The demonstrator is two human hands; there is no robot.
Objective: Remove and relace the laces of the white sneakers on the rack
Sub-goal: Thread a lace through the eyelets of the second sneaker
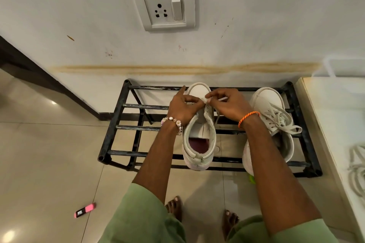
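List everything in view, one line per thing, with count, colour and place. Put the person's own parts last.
sneakers: 2, white, on the rack; left sneaker unlaced at the collar, right sneaker still laced
lace: 1, white, pinched between both hands at the left sneaker's front eyelets
rack: 1, black metal, against the wall
socket plate: 1, white, on the wall above the rack
pink-and-black object: 1, on the floor tiles at lower left
loose lace: white, on the pale surface at the right edge; count unclear
left hand: 1, beaded bracelet at the wrist
right hand: 1, orange band at the wrist
feet: 2, bare, on the floor
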